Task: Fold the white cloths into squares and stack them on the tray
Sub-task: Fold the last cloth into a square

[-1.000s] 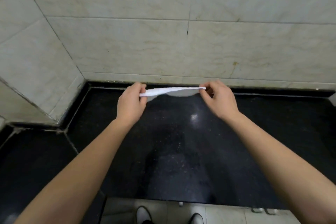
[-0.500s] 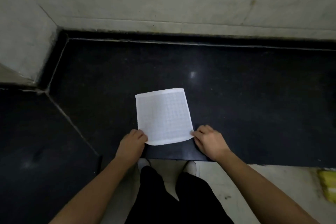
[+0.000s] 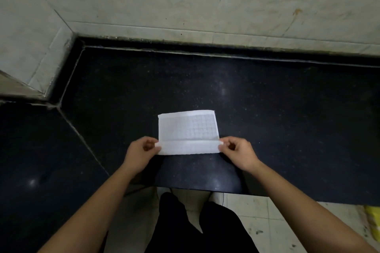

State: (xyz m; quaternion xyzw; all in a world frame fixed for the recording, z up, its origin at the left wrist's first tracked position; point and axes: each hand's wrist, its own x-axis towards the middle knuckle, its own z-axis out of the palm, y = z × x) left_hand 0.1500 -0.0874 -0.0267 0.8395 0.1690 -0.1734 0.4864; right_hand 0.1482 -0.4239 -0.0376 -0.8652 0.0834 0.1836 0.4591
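**Near edge turned over, first fold under way**

Head view: the white cloth (image 3: 188,127) lies flat on the black counter (image 3: 287,121), close to its near edge and well apart from the tiled wall (image 3: 205,2) at the far side. The left hand (image 3: 141,155) pinches the cloth's near-left corner between thumb and curled fingers. The right hand (image 3: 239,153) pinches the near-right corner in the same way. Between them, a narrow band of the near edge is turned over onto the rest of the sheet, its crease running straight from left to right. No tray shows in this view, nor any other cloth.

The step in hand looks like the first fold, near edge to far edge. To do it well, both corners should travel together, low and level, and land exactly on the far corners. The thin sheet may slide on the polished stone, so the lower layer should not be dragged. The crease should be pressed flat before the pinch is let go.
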